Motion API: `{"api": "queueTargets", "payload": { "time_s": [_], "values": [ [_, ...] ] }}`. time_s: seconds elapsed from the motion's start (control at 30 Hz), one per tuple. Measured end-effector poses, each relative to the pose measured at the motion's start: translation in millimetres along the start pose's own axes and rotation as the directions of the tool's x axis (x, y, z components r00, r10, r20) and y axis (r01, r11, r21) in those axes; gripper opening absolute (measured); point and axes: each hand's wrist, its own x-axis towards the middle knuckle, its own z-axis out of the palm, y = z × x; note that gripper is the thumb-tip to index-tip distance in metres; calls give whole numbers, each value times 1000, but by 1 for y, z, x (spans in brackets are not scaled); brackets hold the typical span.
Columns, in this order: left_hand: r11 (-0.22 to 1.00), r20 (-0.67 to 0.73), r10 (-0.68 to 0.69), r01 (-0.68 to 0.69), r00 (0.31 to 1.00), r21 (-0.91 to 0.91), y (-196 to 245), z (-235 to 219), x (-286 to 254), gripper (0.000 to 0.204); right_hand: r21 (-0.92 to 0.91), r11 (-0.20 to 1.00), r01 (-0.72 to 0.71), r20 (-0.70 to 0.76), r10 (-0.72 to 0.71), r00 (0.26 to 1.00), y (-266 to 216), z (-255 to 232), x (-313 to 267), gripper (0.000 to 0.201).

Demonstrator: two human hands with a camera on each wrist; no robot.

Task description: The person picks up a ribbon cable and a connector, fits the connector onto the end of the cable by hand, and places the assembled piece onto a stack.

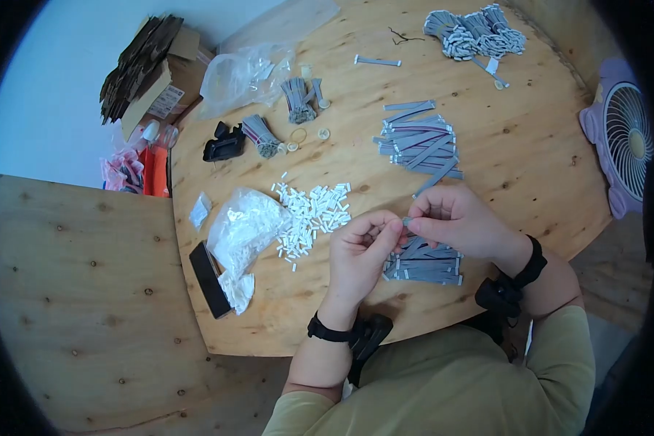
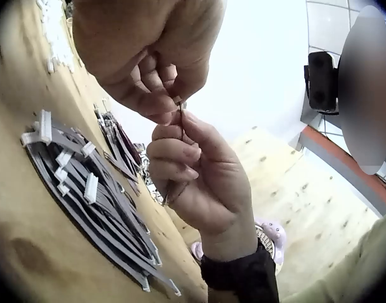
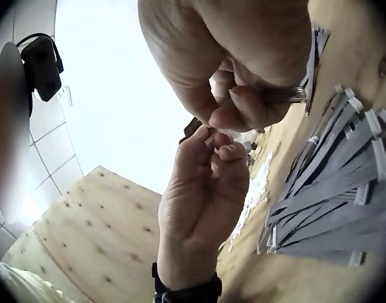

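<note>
Above the near pile of grey ribbon cables (image 1: 429,265), both hands meet fingertip to fingertip. My right hand (image 1: 454,218) pinches the end of a flat grey ribbon cable (image 3: 286,95), whose other end shows past the curled fingers in the right wrist view. Between thumb and forefinger, my left hand (image 1: 367,243) pinches a small white connector piece (image 2: 177,100) at the cable's tip. Fingers hide most of this piece. Just beyond the right hand lies a second pile of ribbon cables (image 1: 418,138) with white ends.
Loose white connectors (image 1: 312,214) spread left of the hands, beside a clear bag (image 1: 247,225) of more and a dark box (image 1: 209,280). Bundled cables (image 1: 476,33) lie at the back right. A cardboard box (image 1: 171,83) stands back left; a purple fan (image 1: 621,142) is at the right edge.
</note>
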Motion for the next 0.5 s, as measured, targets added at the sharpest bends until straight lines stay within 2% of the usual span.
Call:
{"api": "queueTargets", "payload": {
  "time_s": [0.23,0.33,0.43,0.5],
  "values": [
    [997,-4,-14,13,1000,-81,-4,-3,2,9,64,996,64,10,-64,998,2,3,1,7],
    [997,19,-24,25,1000,-70,-3,-5,2,9,75,997,-35,53,32,998,-1,0,0,9],
    [993,23,-65,67,998,-99,-3,-5,1,10,37,999,-25,36,24,999,1,-1,0,10],
    [971,74,-99,113,992,-210,-2,-5,3,11,54,998,-35,9,34,999,-3,0,-1,10]
  ]
}}
